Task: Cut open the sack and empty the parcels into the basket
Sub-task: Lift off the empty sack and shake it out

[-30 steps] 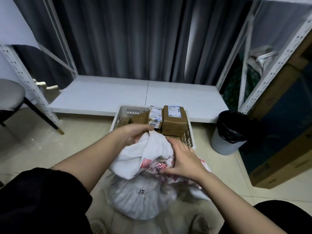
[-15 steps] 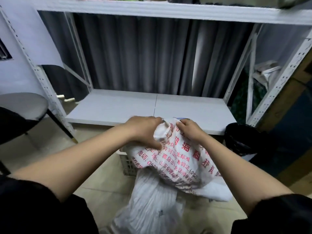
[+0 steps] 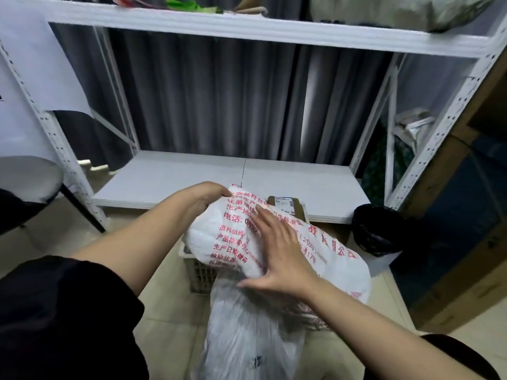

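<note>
Held over the basket [image 3: 198,272]: white sack [image 3: 323,259] with red print, long axis slanting from far left down to near right. Left hand [image 3: 208,196] gripping its far corner; right hand [image 3: 277,250] spread flat on top. Brown parcel [image 3: 286,205] just beyond the sack.

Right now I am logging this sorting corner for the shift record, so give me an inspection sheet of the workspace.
Surface: beige tiled floor, bare where visible.
Job's things: white woven sack with red print held over the pale slatted plastic basket; one brown cardboard parcel shows behind the sack.
Clutter: crumpled clear plastic bag on the floor below.
Grippers: left hand grips the sack's upper corner; right hand rests flat on it, fingers spread.
Cables: nothing seen.
Surroundings: white metal shelving rack, grey curtain, bin with black liner.
</note>
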### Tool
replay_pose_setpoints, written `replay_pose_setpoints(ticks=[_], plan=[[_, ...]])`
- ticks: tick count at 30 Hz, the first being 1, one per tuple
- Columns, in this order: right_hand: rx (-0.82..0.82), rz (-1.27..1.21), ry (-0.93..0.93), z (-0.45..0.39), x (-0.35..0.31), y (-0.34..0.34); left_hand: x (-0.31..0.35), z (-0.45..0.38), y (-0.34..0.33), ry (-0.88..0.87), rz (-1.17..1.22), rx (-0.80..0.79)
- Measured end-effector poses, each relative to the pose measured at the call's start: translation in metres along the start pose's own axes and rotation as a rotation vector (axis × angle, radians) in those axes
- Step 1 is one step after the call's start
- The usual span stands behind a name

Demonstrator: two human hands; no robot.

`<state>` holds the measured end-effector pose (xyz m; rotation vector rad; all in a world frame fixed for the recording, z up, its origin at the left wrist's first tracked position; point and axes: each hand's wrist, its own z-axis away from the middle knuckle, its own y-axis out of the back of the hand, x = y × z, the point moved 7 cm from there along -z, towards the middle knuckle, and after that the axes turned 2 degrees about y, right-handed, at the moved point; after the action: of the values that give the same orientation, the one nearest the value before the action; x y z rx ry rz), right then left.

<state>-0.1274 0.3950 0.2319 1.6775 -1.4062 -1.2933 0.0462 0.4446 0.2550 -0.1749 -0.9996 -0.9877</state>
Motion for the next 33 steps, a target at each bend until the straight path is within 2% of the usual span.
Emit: replay_pose_setpoints(ticks=[2, 4, 6, 8, 10, 12, 13, 18, 20, 23, 24, 27, 31, 33], plan=[[0.113, 0.078, -0.006, 0.003, -0.006, -0.010, 0.005, 0.000, -0.005, 0.000, 0.067, -0.024], [0.280, 0.021, -0.078, -0.002, -0.005, 0.001, 0.011, 0.000, -0.012, -0.025, 0.173, -0.081], [0.414, -0.185, -0.258, -0.012, 0.017, 0.019, 0.017, 0.004, -0.015, -0.084, 0.339, -0.148], [0.476, -0.412, -0.396, -0.022, 0.042, 0.039, 0.022, 0.008, -0.010, -0.136, 0.452, -0.172], [0.497, -0.571, -0.448, -0.031, 0.065, 0.060, 0.021, 0.009, 0.003, -0.207, 0.344, -0.052], [0.455, -0.666, -0.468, -0.038, 0.081, 0.079, 0.018, 0.003, 0.018, -0.300, 0.103, 0.139], [0.412, -0.674, -0.469, -0.041, 0.086, 0.088, 0.016, -0.001, 0.020, -0.335, -0.018, 0.176], [0.041, -0.778, -0.452, -0.044, 0.092, 0.128, -0.009, -0.014, -0.019, -0.366, -0.561, 0.008], [-0.057, -0.860, -0.445, -0.043, 0.089, 0.143, -0.009, -0.015, -0.037, -0.460, -0.578, -0.054], [-0.098, -0.855, -0.435, -0.044, 0.084, 0.169, -0.003, -0.008, -0.056, -0.512, -0.373, -0.192], [-0.096, -0.833, -0.429, -0.044, 0.085, 0.177, 0.002, -0.004, -0.055, -0.527, -0.331, -0.174], [-0.032, -0.794, -0.442, -0.045, 0.092, 0.202, 0.023, 0.005, -0.027, -0.607, -0.257, 0.084], [0.044, -0.615, -0.421, -0.049, 0.101, 0.223, 0.056, 0.029, 0.017, -0.667, -0.667, 0.599], [0.050, -0.583, -0.421, -0.054, 0.102, 0.222, 0.067, 0.039, 0.032, -0.665, -0.653, 0.689]])
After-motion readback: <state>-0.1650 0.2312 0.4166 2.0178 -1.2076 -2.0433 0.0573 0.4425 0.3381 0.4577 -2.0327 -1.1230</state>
